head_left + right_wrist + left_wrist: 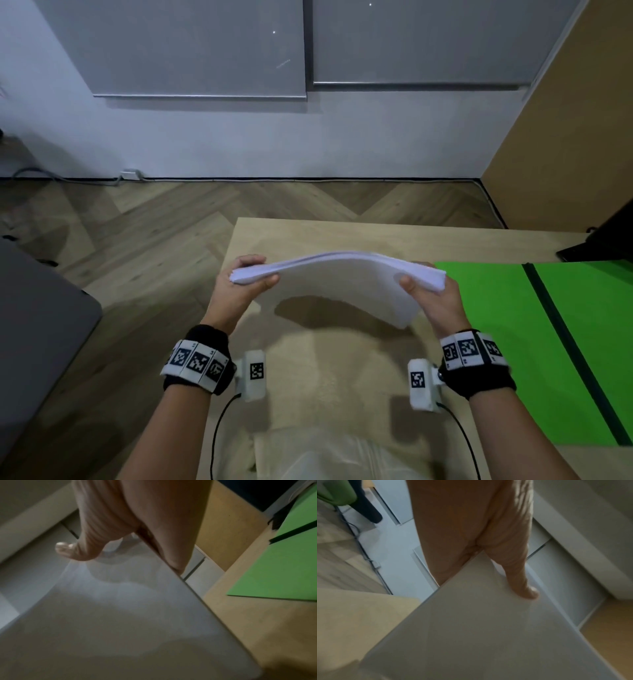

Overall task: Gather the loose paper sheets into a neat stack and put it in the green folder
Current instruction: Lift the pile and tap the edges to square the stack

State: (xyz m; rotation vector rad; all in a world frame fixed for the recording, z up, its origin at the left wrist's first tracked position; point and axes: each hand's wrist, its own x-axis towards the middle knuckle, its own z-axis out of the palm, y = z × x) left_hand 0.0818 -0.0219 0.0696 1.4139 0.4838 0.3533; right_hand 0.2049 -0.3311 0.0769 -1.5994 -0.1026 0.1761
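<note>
A thick stack of white paper sheets [337, 286] hangs in the air above the table, bowed upward in the middle. My left hand [245, 277] grips its left end, thumb on the near face and fingers behind. My right hand [428, 291] grips its right end the same way. The left wrist view has the paper stack [471, 635] under my thumb [522, 585]; the right wrist view has the paper stack [111, 615] under my thumb [77, 550]. The green folder [507, 342] lies open and flat on the table to the right, a dark spine down its middle; the green folder [283, 568] also appears in the right wrist view.
The light wooden table [308, 377] has its left edge near my left hand, with herringbone floor [137, 240] beyond. A dark object [603, 240] sits at the table's far right corner. A grey surface [34, 325] lies at the left. A wall with grey panels stands ahead.
</note>
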